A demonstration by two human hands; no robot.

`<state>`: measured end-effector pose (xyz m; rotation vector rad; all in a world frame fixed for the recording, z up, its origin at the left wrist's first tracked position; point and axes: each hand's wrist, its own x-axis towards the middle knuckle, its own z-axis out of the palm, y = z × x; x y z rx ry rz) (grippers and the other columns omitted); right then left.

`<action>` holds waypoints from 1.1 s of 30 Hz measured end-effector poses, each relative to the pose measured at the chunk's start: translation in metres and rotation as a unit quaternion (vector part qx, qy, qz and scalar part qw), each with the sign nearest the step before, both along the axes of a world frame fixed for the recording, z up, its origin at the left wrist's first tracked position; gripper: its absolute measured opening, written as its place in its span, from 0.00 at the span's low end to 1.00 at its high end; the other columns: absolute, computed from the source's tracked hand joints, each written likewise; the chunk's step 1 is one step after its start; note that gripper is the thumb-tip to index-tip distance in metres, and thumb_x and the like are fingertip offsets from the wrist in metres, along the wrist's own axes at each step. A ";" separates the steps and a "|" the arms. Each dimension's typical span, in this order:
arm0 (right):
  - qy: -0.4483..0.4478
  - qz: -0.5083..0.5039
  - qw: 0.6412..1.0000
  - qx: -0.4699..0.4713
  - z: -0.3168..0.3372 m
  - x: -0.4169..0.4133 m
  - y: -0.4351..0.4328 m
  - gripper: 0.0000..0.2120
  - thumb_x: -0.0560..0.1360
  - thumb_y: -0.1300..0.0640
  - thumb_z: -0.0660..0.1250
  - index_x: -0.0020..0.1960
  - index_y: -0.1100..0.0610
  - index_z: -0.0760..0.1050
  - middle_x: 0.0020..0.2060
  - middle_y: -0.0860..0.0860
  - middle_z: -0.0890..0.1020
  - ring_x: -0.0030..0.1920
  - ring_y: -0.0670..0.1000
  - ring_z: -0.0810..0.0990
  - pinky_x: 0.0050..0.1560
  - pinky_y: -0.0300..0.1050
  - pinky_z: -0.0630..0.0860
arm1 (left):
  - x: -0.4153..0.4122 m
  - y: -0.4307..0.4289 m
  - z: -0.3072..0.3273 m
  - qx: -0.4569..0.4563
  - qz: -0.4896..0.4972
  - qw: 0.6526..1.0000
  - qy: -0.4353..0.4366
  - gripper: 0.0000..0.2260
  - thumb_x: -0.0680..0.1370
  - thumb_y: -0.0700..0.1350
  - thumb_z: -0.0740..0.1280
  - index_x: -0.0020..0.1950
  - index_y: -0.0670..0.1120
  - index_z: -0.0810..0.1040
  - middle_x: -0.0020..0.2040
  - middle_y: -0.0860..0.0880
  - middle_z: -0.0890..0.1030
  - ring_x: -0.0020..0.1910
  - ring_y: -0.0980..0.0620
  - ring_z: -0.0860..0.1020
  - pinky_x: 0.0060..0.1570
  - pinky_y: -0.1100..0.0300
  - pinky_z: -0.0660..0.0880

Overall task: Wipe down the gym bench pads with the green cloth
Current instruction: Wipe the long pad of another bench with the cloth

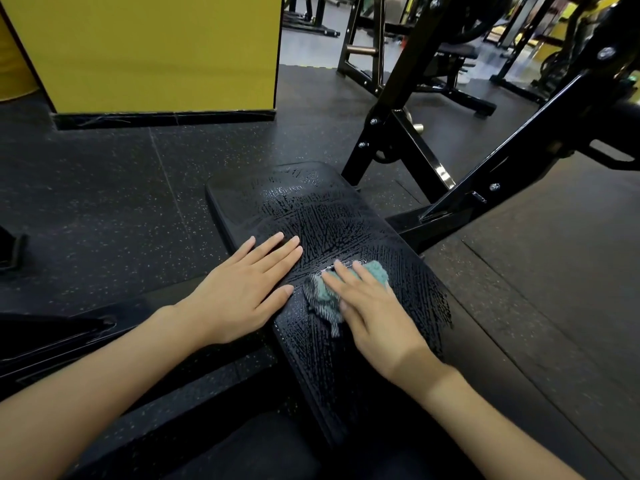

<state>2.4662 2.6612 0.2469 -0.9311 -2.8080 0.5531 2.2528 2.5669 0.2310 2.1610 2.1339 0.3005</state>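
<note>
A black bench pad (pixel 311 216) runs from the bottom centre up toward the middle of the head view, its surface streaked with wet wipe marks. The crumpled green cloth (pixel 323 296) lies on the pad under my right hand (pixel 370 306), whose straight fingers press down on it. My left hand (pixel 249 285) rests flat on the pad's left edge, fingers spread and holding nothing. Part of the cloth is hidden beneath my right palm.
The bench's black steel frame (pixel 485 174) rises on the right. Speckled black rubber flooring (pixel 121 188) surrounds the pad. A yellow pillar (pixel 156 50) stands at back left. More black gym equipment (pixel 450 60) fills the back right.
</note>
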 end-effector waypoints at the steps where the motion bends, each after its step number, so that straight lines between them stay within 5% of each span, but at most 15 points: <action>1: 0.002 -0.007 1.000 -0.002 0.003 -0.006 0.005 0.22 0.83 0.54 0.49 0.77 0.44 0.59 0.78 0.41 0.56 0.79 0.45 0.47 0.78 0.55 0.47 | 0.000 0.000 0.000 -0.001 -0.001 1.000 0.001 0.34 0.75 0.64 0.31 0.80 0.54 0.39 0.79 0.59 0.38 0.77 0.60 0.34 0.73 0.61 0.27; 4: -0.001 -0.018 1.000 -0.012 0.007 -0.011 0.010 0.22 0.84 0.57 0.52 0.77 0.45 0.59 0.78 0.42 0.56 0.79 0.46 0.46 0.78 0.54 0.44 | 0.003 0.000 0.000 0.001 -0.005 1.000 0.008 0.35 0.75 0.64 0.32 0.81 0.52 0.41 0.80 0.57 0.39 0.78 0.60 0.34 0.72 0.62 0.27; 9: -0.003 -0.001 1.000 0.000 -0.005 0.027 -0.010 0.27 0.78 0.46 0.42 0.76 0.43 0.59 0.77 0.42 0.59 0.78 0.45 0.49 0.77 0.58 0.51 | 0.007 0.001 -0.001 -0.012 -0.014 1.000 0.020 0.39 0.72 0.68 0.26 0.80 0.52 0.37 0.79 0.57 0.36 0.77 0.58 0.32 0.71 0.61 0.25; 12: 0.029 0.012 0.998 0.060 -0.014 0.068 -0.031 0.25 0.79 0.51 0.49 0.75 0.46 0.64 0.75 0.45 0.64 0.77 0.52 0.60 0.72 0.58 0.64 | 0.009 0.003 0.000 -0.007 -0.022 1.000 0.017 0.40 0.73 0.69 0.26 0.81 0.51 0.39 0.80 0.56 0.38 0.78 0.57 0.34 0.72 0.61 0.26; 18: 0.062 0.010 0.992 0.110 -0.018 0.113 -0.064 0.27 0.76 0.53 0.56 0.74 0.43 0.63 0.72 0.44 0.70 0.74 0.49 0.63 0.61 0.49 0.65 | 0.020 0.008 0.002 -0.006 -0.038 0.999 0.011 0.38 0.75 0.67 0.31 0.81 0.50 0.42 0.80 0.55 0.39 0.79 0.56 0.35 0.74 0.58 0.29; 25: 0.063 -0.028 0.992 0.106 -0.023 0.091 -0.019 0.24 0.78 0.54 0.52 0.73 0.49 0.68 0.73 0.48 0.69 0.74 0.54 0.66 0.71 0.50 0.60 | 0.028 0.016 0.006 -0.025 -0.059 0.998 0.018 0.44 0.69 0.71 0.23 0.81 0.51 0.39 0.80 0.56 0.36 0.78 0.56 0.33 0.73 0.57 0.29; 28: 0.048 -0.100 0.993 0.034 -0.020 0.069 0.018 0.25 0.78 0.53 0.50 0.73 0.51 0.68 0.73 0.48 0.67 0.76 0.54 0.60 0.75 0.58 0.58 | 0.035 0.021 0.006 -0.029 -0.072 0.997 0.016 0.46 0.67 0.71 0.21 0.81 0.51 0.37 0.80 0.56 0.35 0.78 0.57 0.32 0.74 0.57 0.30; 33: 0.041 -0.130 0.991 -0.008 -0.012 0.058 0.033 0.27 0.76 0.52 0.48 0.75 0.49 0.64 0.76 0.49 0.63 0.78 0.53 0.54 0.75 0.63 0.54 | 0.058 0.033 0.005 -0.033 -0.109 0.993 0.010 0.42 0.72 0.70 0.27 0.81 0.50 0.38 0.80 0.55 0.36 0.78 0.59 0.33 0.74 0.57 0.30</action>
